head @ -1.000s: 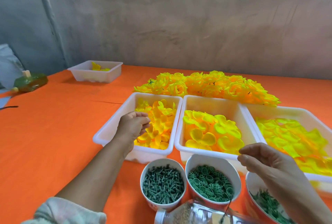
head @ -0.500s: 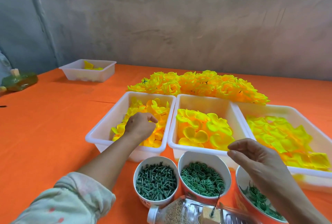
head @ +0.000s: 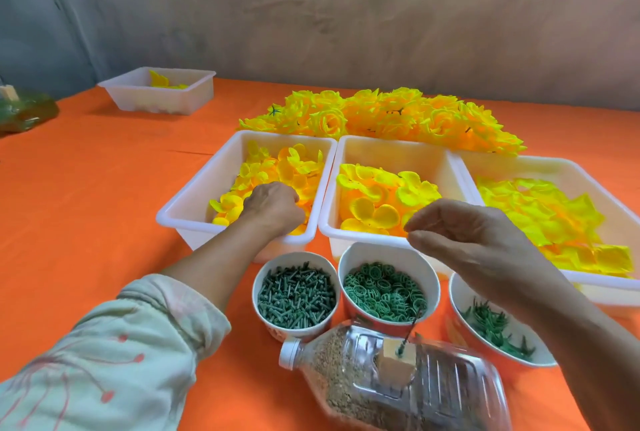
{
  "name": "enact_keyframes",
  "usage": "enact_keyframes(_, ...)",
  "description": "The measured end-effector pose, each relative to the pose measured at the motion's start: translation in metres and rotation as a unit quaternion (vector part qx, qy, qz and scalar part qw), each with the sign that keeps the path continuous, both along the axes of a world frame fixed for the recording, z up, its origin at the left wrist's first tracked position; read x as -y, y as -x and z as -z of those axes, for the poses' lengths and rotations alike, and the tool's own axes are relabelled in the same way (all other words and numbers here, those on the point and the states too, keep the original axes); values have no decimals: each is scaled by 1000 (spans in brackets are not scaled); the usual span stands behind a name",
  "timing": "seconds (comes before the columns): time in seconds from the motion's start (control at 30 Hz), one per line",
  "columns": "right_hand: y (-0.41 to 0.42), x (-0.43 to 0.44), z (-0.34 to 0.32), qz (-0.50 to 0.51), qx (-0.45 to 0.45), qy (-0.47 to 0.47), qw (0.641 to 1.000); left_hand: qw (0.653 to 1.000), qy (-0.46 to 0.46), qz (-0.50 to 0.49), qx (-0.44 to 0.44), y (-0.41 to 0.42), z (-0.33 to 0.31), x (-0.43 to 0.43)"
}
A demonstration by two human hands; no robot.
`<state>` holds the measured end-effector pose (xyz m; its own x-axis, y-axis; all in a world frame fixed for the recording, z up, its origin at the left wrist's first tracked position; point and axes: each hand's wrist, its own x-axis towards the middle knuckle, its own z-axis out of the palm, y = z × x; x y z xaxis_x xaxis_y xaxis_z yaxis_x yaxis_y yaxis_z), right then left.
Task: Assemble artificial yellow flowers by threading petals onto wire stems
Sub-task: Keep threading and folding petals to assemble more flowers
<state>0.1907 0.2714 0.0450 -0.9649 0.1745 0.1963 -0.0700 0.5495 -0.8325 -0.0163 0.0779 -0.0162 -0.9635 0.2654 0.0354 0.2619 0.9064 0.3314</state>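
Orange cloth covers the table [head: 86, 188]. In the head view, the left hand [head: 273, 205] reaches into the left white plastic tray [head: 188, 212], left of frame centre. Its knuckles are up and its fingers are curled down into the small round yellow fabric petals [head: 287, 167]. Whether a petal is pinched cannot be told, as the fingertips are hidden.

The right hand [head: 478, 240] hovers right of centre above the paper cup of green plastic rings [head: 384, 292]. Its thumb and forefinger are drawn close, and I cannot tell if anything sits between them.

The thin dark wire stem [head: 412, 325] stands in a small wooden block [head: 393, 366] on a clear plastic bottle of brown grain [head: 398, 392], which lies on its side at the bottom centre. The wire's long axis is nearly upright, leaning slightly toward the upper right. Its tip lies just below the right hand and well down-right of the left hand, so the right hand looks nearer. A petal would likely have to travel down and right from the tray to that tip.

No writing can be read, and the print low on the cup of dark green pegs [head: 294, 295] is too blurred to make out.
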Motion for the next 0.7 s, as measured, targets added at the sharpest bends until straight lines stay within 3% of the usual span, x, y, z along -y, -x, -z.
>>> enact_keyframes(0.1, 11, 28, -8, -117, 29, -110, 987, 999, -34, -17, -5, -3, 1, 1)
enact_keyframes(0.2, 30, 55, -8, -212, 43, -274, 937, 998, -59, -22, -15, -6, 0, 1)
enact_keyframes(0.3, 53, 78, 2, -267, 19, -356, 895, 994, -101, -29, -40, -8, 1, 3)
enact_keyframes(0.57, 86, 103, 38, -280, -45, -611, 739, 977, -177, -59, -104, -10, 2, 6)
enact_keyframes(0.7, 90, 106, 45, -263, -40, -633, 727, 974, -185, -56, -118, -7, 4, 6)
